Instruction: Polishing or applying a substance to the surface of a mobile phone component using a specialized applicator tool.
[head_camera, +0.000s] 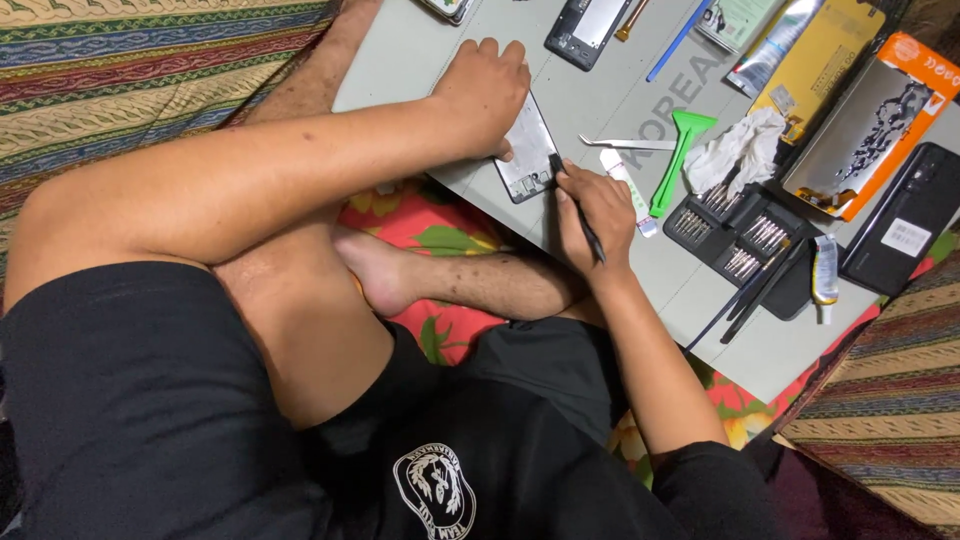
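Observation:
My left hand (483, 92) lies flat on an opened phone frame (528, 160), pinning it to the grey work mat (600, 110) near the mat's front edge. My right hand (597, 208) grips a thin black tool (575, 205) like a pen, its tip touching the frame's right edge. The upper part of the frame is hidden under my left palm. I sit cross-legged, my knees and bare foot below the mat.
Right of my hand lie a white tube (628, 190), metal tweezers (625, 143), a green plastic scraper (678, 155), a crumpled cloth (738, 150) and a black bit set (745, 240). Another phone body (585, 30), boxes (865, 125) and a dark phone (905, 225) sit further out.

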